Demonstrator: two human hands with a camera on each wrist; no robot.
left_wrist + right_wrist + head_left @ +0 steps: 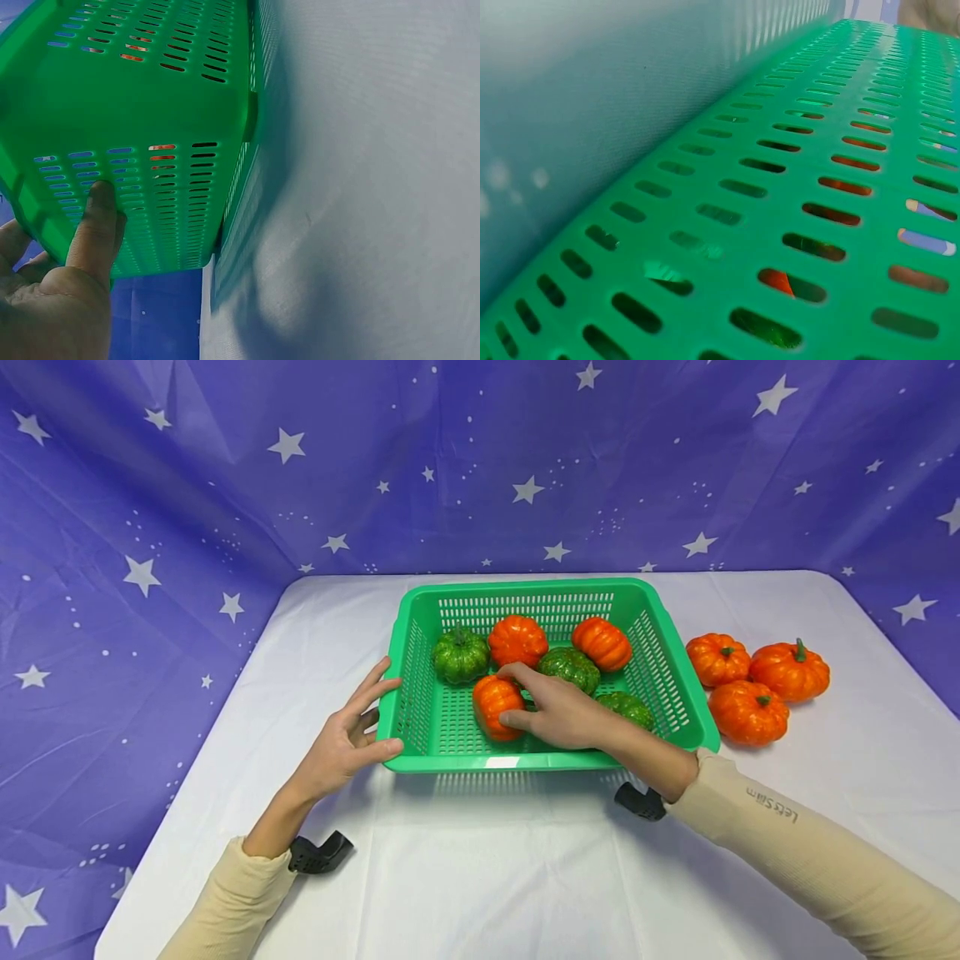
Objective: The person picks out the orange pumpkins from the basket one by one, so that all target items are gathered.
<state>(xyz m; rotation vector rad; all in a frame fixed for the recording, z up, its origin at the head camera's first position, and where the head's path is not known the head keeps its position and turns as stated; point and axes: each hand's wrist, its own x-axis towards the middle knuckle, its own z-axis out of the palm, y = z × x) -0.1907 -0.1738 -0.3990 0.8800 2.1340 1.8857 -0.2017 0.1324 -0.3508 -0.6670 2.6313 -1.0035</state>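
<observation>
A green plastic basket [525, 762] with slotted walls stands on the table. At its left end my left hand [345, 745] holds the rim, thumb near the front corner and fingers farther back. In the left wrist view, the thumb [96, 225] lies against the slotted wall. My right hand [564, 708] reaches over the front rim and grips an orange pumpkin [497, 706] between thumb and fingers. Around it in the basket are a green pumpkin [460, 655], two orange pumpkins [517, 641] and two more green pumpkins [568, 668], one partly hidden by the right arm.
Three orange pumpkins [750, 713] sit close together on the white tablecloth [510, 868], just right of the basket. Behind the table hangs a purple curtain [480, 468] with stars. The slotted basket wall [780, 187] fills much of the right wrist view.
</observation>
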